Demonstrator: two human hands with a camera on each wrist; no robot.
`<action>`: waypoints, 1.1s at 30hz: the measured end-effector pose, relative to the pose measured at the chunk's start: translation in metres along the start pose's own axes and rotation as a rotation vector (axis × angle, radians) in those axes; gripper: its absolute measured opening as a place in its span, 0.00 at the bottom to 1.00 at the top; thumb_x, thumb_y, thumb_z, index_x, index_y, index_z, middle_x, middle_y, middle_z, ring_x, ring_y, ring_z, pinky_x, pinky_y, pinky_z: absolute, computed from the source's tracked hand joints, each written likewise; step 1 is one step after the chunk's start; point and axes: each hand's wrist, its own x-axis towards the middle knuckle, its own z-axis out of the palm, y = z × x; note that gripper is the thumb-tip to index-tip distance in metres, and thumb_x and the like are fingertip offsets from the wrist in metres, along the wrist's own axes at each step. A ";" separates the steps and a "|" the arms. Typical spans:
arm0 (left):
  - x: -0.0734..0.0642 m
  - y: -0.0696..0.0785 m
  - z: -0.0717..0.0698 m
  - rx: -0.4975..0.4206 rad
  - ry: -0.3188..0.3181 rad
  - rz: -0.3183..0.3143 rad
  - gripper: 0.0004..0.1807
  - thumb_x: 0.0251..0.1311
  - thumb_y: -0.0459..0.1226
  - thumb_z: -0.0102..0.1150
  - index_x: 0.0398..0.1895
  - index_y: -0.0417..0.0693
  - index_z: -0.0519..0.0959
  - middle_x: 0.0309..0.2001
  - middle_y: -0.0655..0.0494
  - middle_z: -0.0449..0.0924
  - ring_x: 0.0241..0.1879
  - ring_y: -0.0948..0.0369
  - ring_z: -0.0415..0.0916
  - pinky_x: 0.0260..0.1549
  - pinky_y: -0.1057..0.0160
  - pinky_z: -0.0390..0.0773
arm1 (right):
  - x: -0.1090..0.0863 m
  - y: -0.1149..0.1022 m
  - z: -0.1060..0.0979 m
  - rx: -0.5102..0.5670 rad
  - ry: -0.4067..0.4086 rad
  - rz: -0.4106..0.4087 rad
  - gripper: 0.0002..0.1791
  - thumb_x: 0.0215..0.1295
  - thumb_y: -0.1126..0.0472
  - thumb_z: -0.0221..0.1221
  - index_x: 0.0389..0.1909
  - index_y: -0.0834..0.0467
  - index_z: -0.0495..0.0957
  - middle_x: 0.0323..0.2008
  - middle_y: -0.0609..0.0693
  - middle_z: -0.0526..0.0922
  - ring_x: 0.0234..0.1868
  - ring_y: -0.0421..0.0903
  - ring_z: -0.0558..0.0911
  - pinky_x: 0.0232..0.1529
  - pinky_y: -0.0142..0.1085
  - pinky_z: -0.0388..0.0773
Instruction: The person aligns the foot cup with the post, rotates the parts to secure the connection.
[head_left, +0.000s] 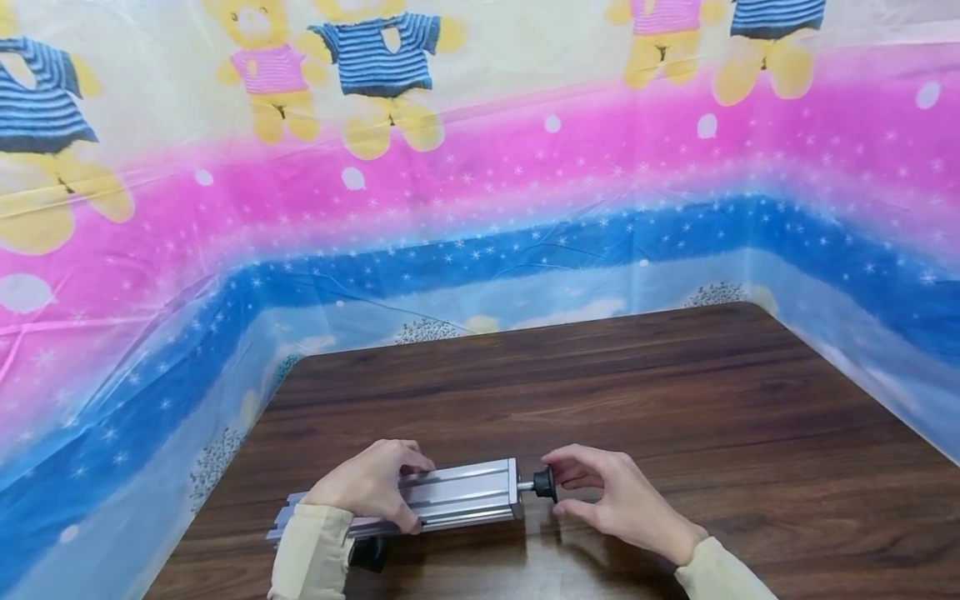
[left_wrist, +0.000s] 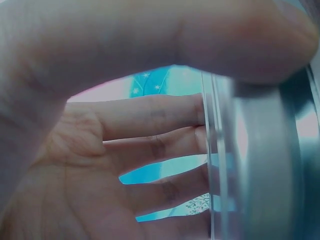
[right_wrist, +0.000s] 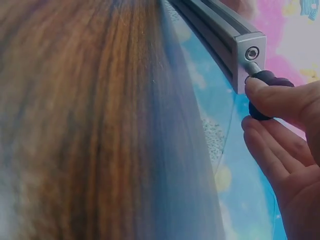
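Observation:
My left hand (head_left: 371, 483) grips a silver aluminium profile (head_left: 472, 487) from above, thumb on the near side and fingers over the far side. In the left wrist view the grooved metal (left_wrist: 265, 165) lies between thumb and fingers. A black levelling foot (head_left: 545, 483) with a threaded stud (head_left: 525, 486) sticks out from the profile's right end. The thumb and fingers of my right hand (head_left: 626, 500) pinch that foot's black base. Beside the stud, the right wrist view shows a socket-head screw (right_wrist: 252, 53) in the end plate (right_wrist: 241, 75).
Under my left wrist, another black part (head_left: 369, 554) shows beside the profile. More silver ends (head_left: 281, 517) protrude left of the sleeve. Everything rests on or above a dark wooden table (head_left: 600, 392). A cartoon-bear curtain (head_left: 487, 183) hangs behind it.

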 end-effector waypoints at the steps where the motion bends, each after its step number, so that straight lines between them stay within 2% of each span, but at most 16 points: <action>1: 0.000 0.000 0.000 0.001 0.000 -0.003 0.34 0.31 0.38 0.81 0.51 0.45 0.86 0.54 0.49 0.80 0.49 0.55 0.77 0.48 0.49 0.79 | 0.000 0.000 0.000 -0.001 0.000 0.002 0.25 0.60 0.63 0.71 0.58 0.57 0.79 0.46 0.48 0.88 0.43 0.38 0.87 0.45 0.38 0.85; 6: 0.000 0.000 0.001 0.008 0.002 -0.004 0.35 0.31 0.37 0.81 0.52 0.44 0.86 0.55 0.48 0.80 0.50 0.53 0.78 0.50 0.47 0.79 | 0.001 0.000 0.000 -0.008 -0.029 0.071 0.19 0.68 0.55 0.65 0.53 0.63 0.82 0.38 0.48 0.89 0.36 0.35 0.87 0.38 0.32 0.84; 11: 0.001 0.000 0.001 0.004 -0.004 -0.007 0.34 0.31 0.37 0.81 0.51 0.43 0.85 0.54 0.49 0.80 0.50 0.54 0.78 0.50 0.47 0.79 | 0.003 0.001 0.000 0.052 -0.096 0.181 0.16 0.74 0.52 0.58 0.45 0.61 0.85 0.30 0.49 0.89 0.26 0.38 0.86 0.29 0.34 0.83; 17: 0.002 0.001 0.002 0.002 -0.002 -0.005 0.34 0.31 0.37 0.81 0.51 0.43 0.85 0.54 0.49 0.81 0.50 0.54 0.78 0.50 0.48 0.79 | 0.005 -0.001 0.000 0.059 -0.140 0.286 0.25 0.79 0.47 0.48 0.30 0.58 0.85 0.23 0.47 0.88 0.20 0.42 0.85 0.23 0.38 0.83; 22: 0.002 0.001 0.002 0.002 -0.010 0.003 0.34 0.32 0.37 0.81 0.52 0.43 0.85 0.54 0.49 0.80 0.48 0.55 0.78 0.48 0.50 0.79 | 0.003 -0.003 -0.001 0.081 -0.158 0.328 0.29 0.81 0.47 0.45 0.28 0.61 0.83 0.22 0.48 0.88 0.20 0.44 0.85 0.23 0.39 0.83; 24: 0.002 0.001 0.002 0.007 -0.012 0.005 0.34 0.32 0.37 0.81 0.52 0.44 0.85 0.53 0.50 0.80 0.48 0.55 0.77 0.47 0.50 0.79 | 0.002 -0.003 -0.002 0.053 -0.141 0.303 0.25 0.79 0.47 0.48 0.32 0.59 0.84 0.25 0.46 0.88 0.23 0.41 0.86 0.27 0.37 0.83; 27: 0.004 0.002 -0.001 0.022 -0.007 0.015 0.34 0.32 0.37 0.81 0.52 0.44 0.86 0.51 0.52 0.80 0.45 0.57 0.77 0.46 0.52 0.80 | 0.001 -0.001 -0.005 -0.008 -0.095 0.200 0.15 0.72 0.49 0.60 0.45 0.57 0.83 0.34 0.44 0.88 0.32 0.36 0.86 0.34 0.33 0.84; 28: 0.004 0.002 -0.001 0.028 -0.005 0.018 0.34 0.32 0.37 0.81 0.51 0.44 0.86 0.50 0.53 0.80 0.44 0.57 0.77 0.45 0.53 0.79 | 0.001 0.000 -0.005 -0.030 -0.076 0.154 0.16 0.69 0.51 0.64 0.50 0.56 0.81 0.37 0.44 0.87 0.35 0.35 0.86 0.37 0.33 0.84; 30: 0.005 0.002 -0.002 0.040 0.001 0.015 0.34 0.31 0.37 0.81 0.51 0.44 0.86 0.49 0.54 0.80 0.43 0.58 0.76 0.44 0.54 0.79 | 0.002 0.001 -0.004 -0.056 -0.046 0.060 0.24 0.61 0.56 0.71 0.57 0.55 0.77 0.43 0.44 0.86 0.40 0.35 0.85 0.42 0.33 0.84; 33: 0.007 0.003 -0.002 0.041 0.001 0.011 0.33 0.31 0.37 0.81 0.51 0.43 0.86 0.47 0.56 0.80 0.42 0.59 0.75 0.43 0.54 0.78 | 0.003 0.001 -0.003 -0.042 -0.029 -0.006 0.27 0.57 0.62 0.73 0.57 0.57 0.76 0.45 0.45 0.85 0.42 0.36 0.86 0.44 0.36 0.84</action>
